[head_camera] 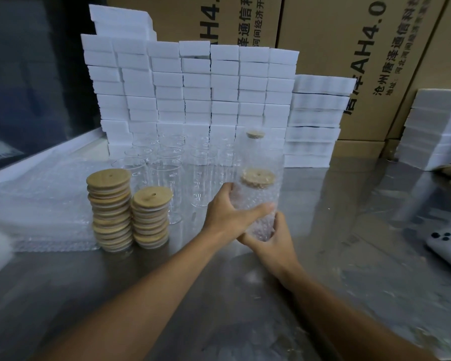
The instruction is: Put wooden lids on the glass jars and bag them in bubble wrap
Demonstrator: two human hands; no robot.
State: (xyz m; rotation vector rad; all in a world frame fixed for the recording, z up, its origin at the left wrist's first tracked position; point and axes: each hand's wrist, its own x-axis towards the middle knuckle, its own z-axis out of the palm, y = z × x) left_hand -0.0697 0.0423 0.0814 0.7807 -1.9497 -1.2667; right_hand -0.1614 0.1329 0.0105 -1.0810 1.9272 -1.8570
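Near the tabletop's centre, left hand (225, 209) and right hand (270, 239) together grip the bagged, lidded jar (258, 194) low on its body; judged fragile, rigid, slippery in bubble wrap, best held around the base.

Open steel table (349, 230) right of centre, clear path there. Lid stacks (125, 212), empty jars (167, 173) crowd left; foam blocks (193, 95) wall the back.
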